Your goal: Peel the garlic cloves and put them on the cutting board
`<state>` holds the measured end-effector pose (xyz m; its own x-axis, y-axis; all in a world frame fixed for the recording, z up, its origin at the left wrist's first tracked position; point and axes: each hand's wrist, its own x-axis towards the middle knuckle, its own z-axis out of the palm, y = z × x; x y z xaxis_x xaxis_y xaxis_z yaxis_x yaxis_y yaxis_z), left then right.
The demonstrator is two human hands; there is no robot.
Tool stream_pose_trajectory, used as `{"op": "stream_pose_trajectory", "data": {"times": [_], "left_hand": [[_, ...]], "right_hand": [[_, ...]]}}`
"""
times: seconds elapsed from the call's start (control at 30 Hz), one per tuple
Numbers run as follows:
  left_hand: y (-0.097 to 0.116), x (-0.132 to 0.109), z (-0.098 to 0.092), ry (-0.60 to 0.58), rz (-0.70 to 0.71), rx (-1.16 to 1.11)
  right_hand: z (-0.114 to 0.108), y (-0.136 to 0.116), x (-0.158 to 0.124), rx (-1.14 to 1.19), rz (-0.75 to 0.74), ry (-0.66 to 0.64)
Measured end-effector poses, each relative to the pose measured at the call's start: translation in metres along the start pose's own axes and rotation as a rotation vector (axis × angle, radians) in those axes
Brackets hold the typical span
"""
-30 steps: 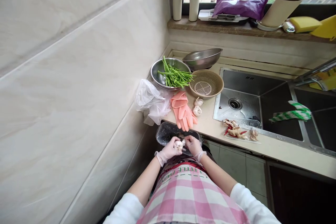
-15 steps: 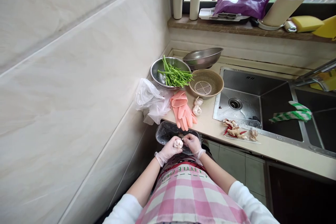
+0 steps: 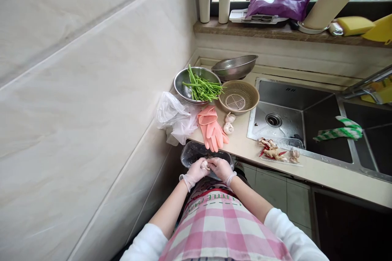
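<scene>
we stand at the counter (image 3: 239,138), a dark bin (image 3: 190,153) below its edge and a steel bowl (image 3: 181,81) of green stalks (image 3: 203,88) on top. over the bin, our gloved left hand (image 3: 196,171) curls around a garlic bulb (image 3: 205,165), and our gloved right hand (image 3: 222,168) pinches the bulb's side.

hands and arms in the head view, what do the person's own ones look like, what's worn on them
The left hand and right hand wear thin, see-through gloves with loose, wrinkled cuffs at the wrists. The forearms are bare up to plain white sleeves, which end around the elbows. No markings show on gloves or sleeves.
</scene>
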<state>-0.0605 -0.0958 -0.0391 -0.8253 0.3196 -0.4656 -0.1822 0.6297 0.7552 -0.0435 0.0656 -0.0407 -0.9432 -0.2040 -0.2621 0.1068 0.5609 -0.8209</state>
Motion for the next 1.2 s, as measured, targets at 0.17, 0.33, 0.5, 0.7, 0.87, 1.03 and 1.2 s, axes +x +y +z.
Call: {"op": "stream_pose_trajectory", "data": {"times": [0.17, 0.33, 0.5, 0.7, 0.87, 1.03, 1.2], "left_hand": [[0.015, 0.001, 0.004, -0.006, 0.018, 0.064], [0.021, -0.001, 0.008, -0.045, 0.009, 0.104], [0.026, -0.003, 0.005, 0.001, -0.077, 0.157], [0.023, -0.006, 0.008, -0.039, -0.035, 0.126], [0.012, -0.006, 0.008, -0.081, -0.021, 0.094], [0.012, -0.007, 0.008, -0.068, -0.056, 0.125], [0.019, -0.010, 0.011, -0.057, -0.020, 0.110]], "right_hand": [[-0.007, 0.001, 0.001, 0.000, 0.067, 0.015], [-0.011, 0.004, -0.001, 0.067, 0.124, 0.056], [-0.005, 0.011, -0.007, 0.188, 0.122, 0.028], [-0.005, 0.027, -0.004, 0.268, 0.158, -0.024], [-0.005, 0.030, -0.004, 0.291, 0.172, -0.055], [-0.003, 0.020, -0.006, 0.260, 0.193, -0.025], [0.000, 0.016, -0.005, 0.204, 0.255, 0.058]]}}
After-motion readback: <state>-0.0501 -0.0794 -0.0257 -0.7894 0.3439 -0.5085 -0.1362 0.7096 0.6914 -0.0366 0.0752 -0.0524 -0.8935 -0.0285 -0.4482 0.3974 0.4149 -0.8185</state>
